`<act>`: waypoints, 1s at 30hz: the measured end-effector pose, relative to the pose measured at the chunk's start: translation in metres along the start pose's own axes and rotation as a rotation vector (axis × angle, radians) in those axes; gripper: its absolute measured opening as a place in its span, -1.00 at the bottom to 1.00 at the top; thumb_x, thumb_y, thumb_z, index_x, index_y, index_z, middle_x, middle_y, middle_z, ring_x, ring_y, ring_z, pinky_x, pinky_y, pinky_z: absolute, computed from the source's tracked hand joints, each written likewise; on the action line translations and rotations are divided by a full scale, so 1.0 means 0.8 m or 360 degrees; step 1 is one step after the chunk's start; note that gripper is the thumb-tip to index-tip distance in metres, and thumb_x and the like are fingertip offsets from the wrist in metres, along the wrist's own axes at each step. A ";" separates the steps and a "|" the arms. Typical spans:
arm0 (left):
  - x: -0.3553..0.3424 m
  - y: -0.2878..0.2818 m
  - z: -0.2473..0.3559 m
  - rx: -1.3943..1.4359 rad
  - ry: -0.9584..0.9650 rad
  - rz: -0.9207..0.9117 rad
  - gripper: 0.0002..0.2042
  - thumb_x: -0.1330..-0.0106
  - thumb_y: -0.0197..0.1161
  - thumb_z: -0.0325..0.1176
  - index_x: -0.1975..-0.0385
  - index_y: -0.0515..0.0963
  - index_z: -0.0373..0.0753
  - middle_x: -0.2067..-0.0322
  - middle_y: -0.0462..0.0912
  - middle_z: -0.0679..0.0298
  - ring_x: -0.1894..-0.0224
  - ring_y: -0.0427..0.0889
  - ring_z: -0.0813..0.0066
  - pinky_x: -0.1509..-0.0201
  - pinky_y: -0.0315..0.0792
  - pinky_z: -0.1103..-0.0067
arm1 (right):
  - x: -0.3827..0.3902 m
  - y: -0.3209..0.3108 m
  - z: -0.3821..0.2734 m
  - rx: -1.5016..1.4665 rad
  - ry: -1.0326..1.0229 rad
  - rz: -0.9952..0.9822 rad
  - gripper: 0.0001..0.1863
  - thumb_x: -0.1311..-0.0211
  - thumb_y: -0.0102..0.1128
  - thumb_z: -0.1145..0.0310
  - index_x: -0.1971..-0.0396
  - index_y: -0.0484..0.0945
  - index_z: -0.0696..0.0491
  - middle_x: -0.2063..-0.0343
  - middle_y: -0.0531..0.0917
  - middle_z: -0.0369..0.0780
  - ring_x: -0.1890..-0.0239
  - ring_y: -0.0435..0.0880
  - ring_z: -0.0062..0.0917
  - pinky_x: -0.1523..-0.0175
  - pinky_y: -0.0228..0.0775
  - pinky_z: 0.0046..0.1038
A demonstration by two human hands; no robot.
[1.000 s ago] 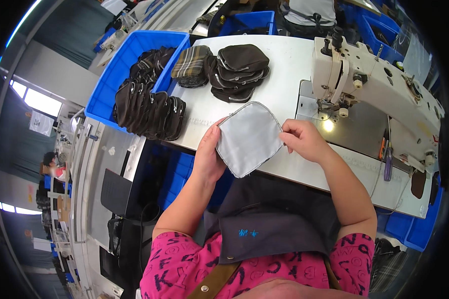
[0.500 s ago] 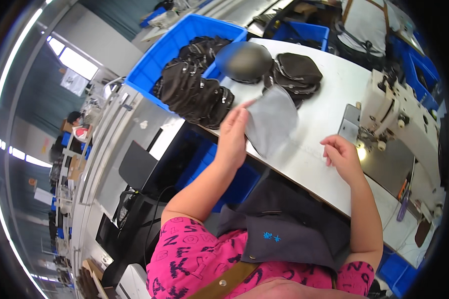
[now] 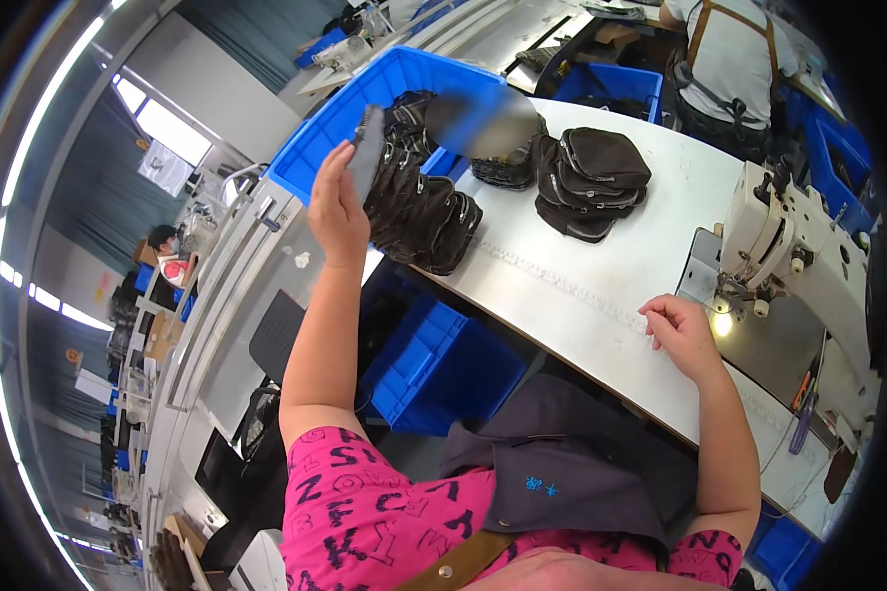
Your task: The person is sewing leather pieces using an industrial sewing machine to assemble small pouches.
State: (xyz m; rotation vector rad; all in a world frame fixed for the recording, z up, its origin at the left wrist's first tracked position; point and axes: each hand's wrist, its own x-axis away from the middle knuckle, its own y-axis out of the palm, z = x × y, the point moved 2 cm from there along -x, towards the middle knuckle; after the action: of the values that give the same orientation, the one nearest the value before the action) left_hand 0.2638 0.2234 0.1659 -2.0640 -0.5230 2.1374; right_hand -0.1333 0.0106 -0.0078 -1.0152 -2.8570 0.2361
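Observation:
My left hand [image 3: 339, 215] is raised at the left edge of the piles, fingers closed on a grey fabric piece [image 3: 368, 156] with a dark edge, seen nearly edge-on. Just beside it, a row of black zippered pouches [image 3: 429, 225] lies along the table edge and up against a blue crate [image 3: 310, 148]. Another stack of black pouches [image 3: 593, 177] sits farther right on the white table [image 3: 547, 286]. My right hand [image 3: 680, 335] rests on the tabletop, fingers curled in with nothing visible in them. Close to it stands a white sewing machine [image 3: 793, 231] with its lamp lit.
A blurred patch hides part of the piles at the back. Below the table's near edge is another blue crate [image 3: 443, 364]. A screwdriver [image 3: 803, 419] lies by the machine. Beyond the table, a person in a light top [image 3: 729, 64] stands near a further blue crate [image 3: 616, 84].
My left hand has swung left and away from me, carrying the grey fabric piece from over the table to beside the pouch row and crate. My right hand keeps its pose.

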 end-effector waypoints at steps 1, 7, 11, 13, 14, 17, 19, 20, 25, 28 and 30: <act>0.003 0.002 0.006 -0.0002 0.0026 -0.0019 -0.76 -0.52 0.09 -0.58 -0.04 0.64 -0.27 -0.05 0.74 0.10 -0.11 0.72 0.17 -0.21 0.54 0.44 | 0.000 0.000 0.002 0.0024 0.0012 -0.0012 -0.82 -0.40 0.14 0.46 0.20 0.68 0.22 0.52 0.65 -0.27 0.53 0.58 -0.68 0.39 0.45 -0.58; -0.029 -0.013 -0.023 -0.0115 -0.0013 0.0147 -0.79 -0.54 0.08 -0.54 -0.01 0.65 -0.30 0.01 0.76 0.10 -0.06 0.74 0.19 -0.18 0.55 0.45 | 0.000 -0.001 0.007 0.0080 0.0033 -0.0035 -0.82 -0.38 0.17 0.44 0.22 0.69 0.21 0.53 0.67 -0.27 0.53 0.59 -0.67 0.39 0.46 -0.56; -0.028 -0.005 -0.060 -0.0321 0.0063 0.0069 -0.80 -0.53 0.13 -0.48 0.00 0.67 -0.18 -0.03 0.75 0.15 -0.08 0.72 0.16 -0.15 0.52 0.42 | 0.003 -0.001 0.007 0.0173 0.0012 -0.0018 -0.82 -0.36 0.19 0.44 0.22 0.70 0.20 0.55 0.67 -0.28 0.54 0.59 -0.67 0.39 0.45 -0.56; 0.002 0.010 -0.086 -0.0512 -0.0077 -0.0402 -0.80 -0.52 0.16 -0.38 0.00 0.69 -0.03 -0.09 0.74 0.26 -0.19 0.66 0.19 -0.24 0.42 0.33 | 0.003 0.001 0.010 0.0211 -0.0024 -0.0024 -0.82 -0.34 0.20 0.43 0.22 0.71 0.20 0.56 0.67 -0.28 0.54 0.59 -0.66 0.39 0.44 -0.55; 0.031 0.019 -0.112 -0.0395 -0.0373 -0.0806 -0.79 -0.50 0.20 -0.23 -0.01 0.70 0.00 -0.13 0.72 0.27 -0.26 0.62 0.21 -0.33 0.34 0.26 | 0.001 0.003 0.012 0.0248 -0.0054 -0.0031 -0.82 -0.33 0.21 0.42 0.22 0.72 0.19 0.57 0.67 -0.27 0.54 0.59 -0.65 0.38 0.44 -0.53; 0.074 0.032 -0.132 0.0093 -0.0717 -0.0970 -0.73 -0.46 0.25 -0.11 -0.03 0.70 0.00 -0.19 0.68 0.28 -0.29 0.58 0.23 -0.34 0.29 0.20 | -0.003 0.006 0.011 0.0333 -0.0050 -0.0029 -0.81 -0.31 0.22 0.39 0.22 0.73 0.16 0.59 0.67 -0.24 0.54 0.61 -0.61 0.36 0.45 -0.49; 0.058 0.037 -0.102 -0.0450 -0.0441 -0.0812 -0.68 -0.43 0.27 -0.03 -0.04 0.70 -0.01 -0.20 0.67 0.29 -0.32 0.55 0.26 -0.30 0.29 0.18 | -0.001 0.001 0.011 0.0387 -0.0028 -0.0006 -0.80 -0.31 0.22 0.37 0.22 0.74 0.14 0.57 0.68 -0.22 0.53 0.62 -0.57 0.34 0.45 -0.46; 0.044 0.038 -0.086 -0.0444 -0.0435 -0.0810 -0.68 -0.43 0.27 -0.03 -0.04 0.70 -0.01 -0.20 0.67 0.29 -0.32 0.55 0.26 -0.30 0.29 0.18 | 0.000 0.002 0.009 0.0426 -0.0034 -0.0029 -0.79 -0.30 0.23 0.35 0.21 0.74 0.13 0.56 0.69 -0.20 0.52 0.64 -0.53 0.32 0.46 -0.44; 0.000 0.123 -0.011 0.0043 -0.0148 -0.0681 -0.70 -0.40 0.32 -0.11 0.04 0.72 -0.15 -0.07 0.73 0.22 -0.16 0.65 0.19 -0.19 0.41 0.38 | -0.001 0.003 0.009 0.0489 -0.0094 -0.0011 -0.79 -0.31 0.24 0.31 0.22 0.75 0.10 0.52 0.72 -0.19 0.48 0.66 -0.45 0.29 0.48 -0.40; 0.021 0.218 -0.006 0.0505 -0.0798 -0.0993 -0.69 -0.45 0.28 -0.12 0.03 0.71 -0.20 0.02 0.76 0.11 -0.03 0.72 0.11 -0.11 0.53 0.35 | -0.002 0.000 0.010 0.0484 -0.0061 -0.0003 -0.79 -0.31 0.25 0.29 0.22 0.75 0.09 0.50 0.73 -0.19 0.48 0.67 -0.44 0.28 0.49 -0.40; 0.029 0.269 -0.005 0.0501 -0.0985 -0.1110 -0.69 -0.47 0.25 -0.10 0.01 0.71 -0.16 0.03 0.76 0.08 -0.02 0.73 0.12 -0.11 0.53 0.34 | -0.002 -0.003 0.012 0.0491 -0.0027 0.0025 -0.79 -0.31 0.25 0.29 0.22 0.75 0.08 0.50 0.73 -0.19 0.47 0.67 -0.43 0.28 0.49 -0.40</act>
State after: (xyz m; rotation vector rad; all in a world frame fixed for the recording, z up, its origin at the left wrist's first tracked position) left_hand 0.2981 0.0313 0.0730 -0.8428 -0.7603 2.1606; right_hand -0.1350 0.0072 -0.0166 -0.9748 -2.7110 0.6646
